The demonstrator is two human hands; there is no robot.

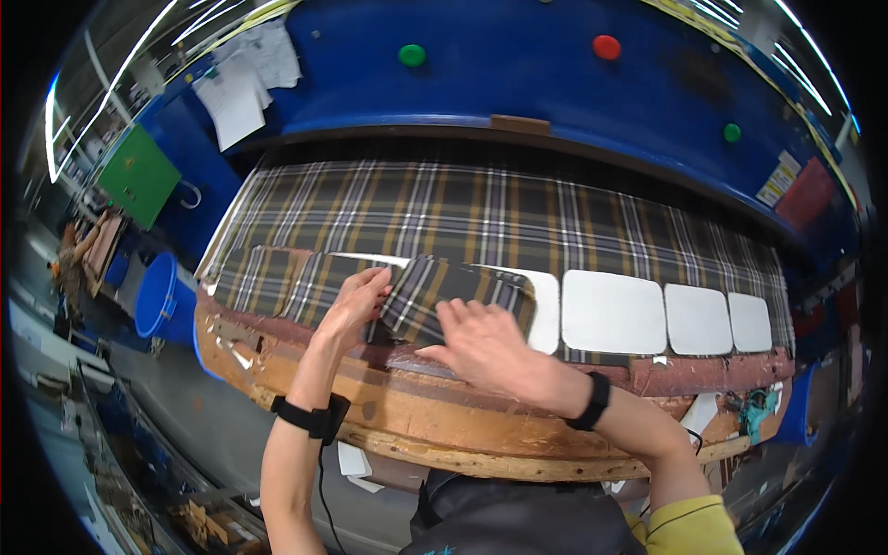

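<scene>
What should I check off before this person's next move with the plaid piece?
1. Right hand on the plaid piece: ok, laid flat with fingers spread.
2. Left hand gripping the left edge: cannot tell; it is at the edge, but its grip is unclear.
3. Piece square with the partly covered white panel: not ok, it sits tilted.
4. Rightmost three white panels free of plaid pieces on top: ok.
5. Hands clear of the blue machine beam: ok, both are in front.

A scuffed wooden bench (435, 423) carries maroon padding (712, 373), spread plaid cloth (453, 205) and, at right, a teal tangle (758, 412).
</scene>
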